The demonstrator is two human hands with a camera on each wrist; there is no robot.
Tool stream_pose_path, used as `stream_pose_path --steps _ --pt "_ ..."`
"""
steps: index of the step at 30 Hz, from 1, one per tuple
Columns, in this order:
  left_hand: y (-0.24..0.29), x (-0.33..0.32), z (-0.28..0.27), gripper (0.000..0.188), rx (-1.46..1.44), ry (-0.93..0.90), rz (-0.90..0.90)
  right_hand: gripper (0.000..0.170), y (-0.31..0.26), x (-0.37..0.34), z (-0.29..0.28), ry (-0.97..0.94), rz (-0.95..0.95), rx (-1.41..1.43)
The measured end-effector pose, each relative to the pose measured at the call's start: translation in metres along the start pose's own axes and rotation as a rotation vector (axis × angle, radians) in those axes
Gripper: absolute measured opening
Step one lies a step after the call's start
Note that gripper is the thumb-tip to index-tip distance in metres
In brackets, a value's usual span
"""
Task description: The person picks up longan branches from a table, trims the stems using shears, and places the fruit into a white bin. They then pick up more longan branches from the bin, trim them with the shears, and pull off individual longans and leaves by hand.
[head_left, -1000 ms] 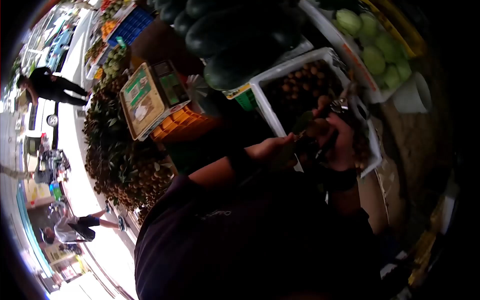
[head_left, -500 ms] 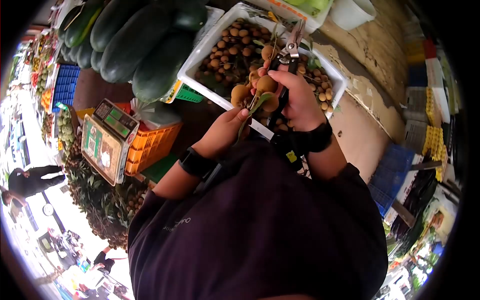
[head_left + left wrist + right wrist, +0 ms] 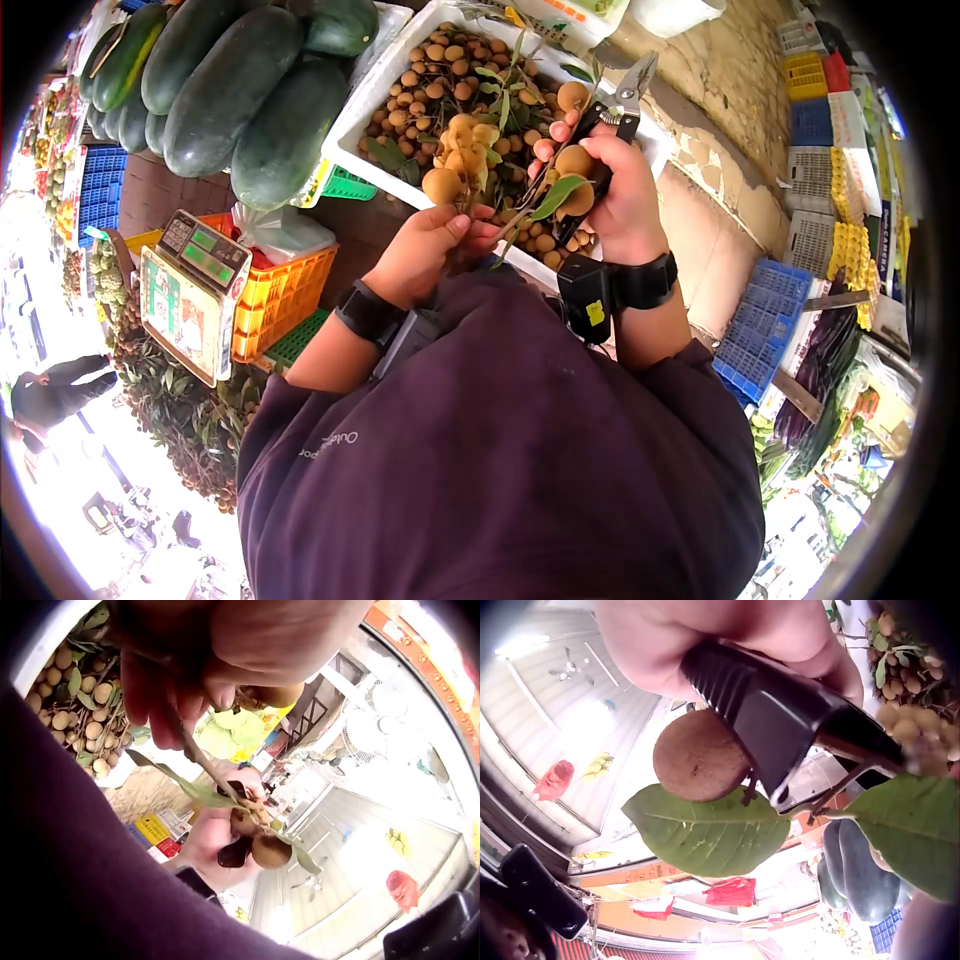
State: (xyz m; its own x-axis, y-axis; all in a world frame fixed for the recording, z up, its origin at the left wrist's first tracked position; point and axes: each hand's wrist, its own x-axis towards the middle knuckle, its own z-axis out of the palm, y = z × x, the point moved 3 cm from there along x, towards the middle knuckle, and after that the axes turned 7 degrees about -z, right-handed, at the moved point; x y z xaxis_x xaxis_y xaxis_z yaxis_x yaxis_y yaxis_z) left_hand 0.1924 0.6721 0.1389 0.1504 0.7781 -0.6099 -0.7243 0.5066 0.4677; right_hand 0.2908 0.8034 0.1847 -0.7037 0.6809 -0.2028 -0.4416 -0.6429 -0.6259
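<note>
Right grip [image 3: 622, 192] and left grip [image 3: 430, 245] straddle near corner of white box [image 3: 372, 176], right wrapped round pruning shears [image 3: 628, 97], left pinching just below fruit cluster [image 3: 460, 155]. Probably best to steady cluster, pruning shears pointed away from left grip. Cluster sits just beyond left grip, over white box; leafy sprig [image 3: 573, 165] beside right grip.
</note>
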Motion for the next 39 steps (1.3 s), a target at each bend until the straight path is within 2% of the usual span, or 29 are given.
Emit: stream_pose_path --steps 4,6,9,10,11,13,15,17,18,19,21,23,25,26,27,30,32,33,35,36,38,39 --pt "0.002 -0.003 -0.007 0.027 0.023 0.078 -0.066 0.016 -0.008 -0.001 0.005 0.009 0.007 0.038" --pt "-0.005 0.002 -0.015 0.025 -0.081 -0.117 -0.106 0.016 -0.012 0.000 0.004 0.028 0.006 0.000" --pt "-0.005 0.004 -0.012 0.019 0.015 -0.052 -0.211 0.015 -0.013 0.004 -0.002 0.018 0.009 0.003" --pt "-0.002 0.006 -0.011 0.013 0.165 0.057 -0.169 0.015 -0.013 0.005 -0.004 0.005 0.014 0.017" --pt "0.001 0.006 -0.008 0.013 0.170 0.056 -0.176 0.015 -0.014 0.005 -0.003 0.010 0.010 0.022" --pt "0.014 0.006 -0.002 0.014 0.302 0.117 -0.040 0.016 -0.015 0.005 -0.002 0.039 0.055 -0.094" --pt "0.021 0.008 0.000 0.014 0.319 0.114 -0.024 0.020 -0.011 0.009 -0.011 0.090 0.094 -0.117" --pt "0.028 0.010 0.000 0.014 0.154 0.045 0.068 0.021 -0.011 0.012 -0.010 0.128 0.081 -0.193" --pt "0.031 0.012 0.003 0.012 0.235 -0.047 0.167 0.019 -0.011 0.012 -0.009 0.160 0.084 -0.201" --pt "0.031 0.012 0.008 0.012 0.245 -0.055 0.159 0.019 -0.013 0.012 -0.007 0.168 0.073 -0.195" --pt "0.033 0.009 0.021 0.012 0.298 0.085 0.246 0.018 -0.016 0.013 -0.003 0.246 0.075 -0.224" --pt "0.026 0.015 0.024 0.034 0.296 -0.064 0.304 0.016 -0.019 0.013 0.003 0.279 0.030 -0.230" --pt "0.026 0.020 0.027 0.047 0.483 -0.138 0.305 0.016 -0.019 0.015 0.004 0.199 0.045 -0.120" --pt "0.024 0.026 0.024 0.049 0.559 -0.046 0.371 0.015 -0.015 0.016 0.001 0.248 0.022 -0.095" --pt "0.023 0.030 0.022 0.044 0.629 0.056 0.367 0.016 -0.015 0.014 0.003 0.255 0.023 -0.091" --pt "0.026 0.031 0.026 0.036 0.608 0.027 0.404 0.016 -0.014 0.014 0.000 0.295 -0.057 -0.109" --pt "0.028 0.032 0.023 0.028 0.869 0.074 0.675 0.016 -0.016 0.013 0.002 0.272 -0.089 -0.129" --pt "0.027 0.031 0.024 0.028 0.871 0.068 0.664 0.016 -0.017 0.011 0.004 0.240 -0.113 -0.147" --pt "0.028 0.032 0.027 0.020 0.671 0.024 0.427 0.016 -0.018 0.010 0.007 0.268 -0.126 -0.137" --pt "0.031 0.031 0.031 0.020 0.676 0.015 0.427 0.017 -0.018 0.010 0.007 0.227 -0.158 -0.162" --pt "0.029 0.029 0.031 0.019 0.726 0.067 0.124 0.017 -0.018 0.012 0.007 0.178 -0.218 -0.229" --pt "0.028 0.031 0.029 0.019 0.733 0.053 0.132 0.017 -0.019 0.010 0.009 0.193 -0.213 -0.254"
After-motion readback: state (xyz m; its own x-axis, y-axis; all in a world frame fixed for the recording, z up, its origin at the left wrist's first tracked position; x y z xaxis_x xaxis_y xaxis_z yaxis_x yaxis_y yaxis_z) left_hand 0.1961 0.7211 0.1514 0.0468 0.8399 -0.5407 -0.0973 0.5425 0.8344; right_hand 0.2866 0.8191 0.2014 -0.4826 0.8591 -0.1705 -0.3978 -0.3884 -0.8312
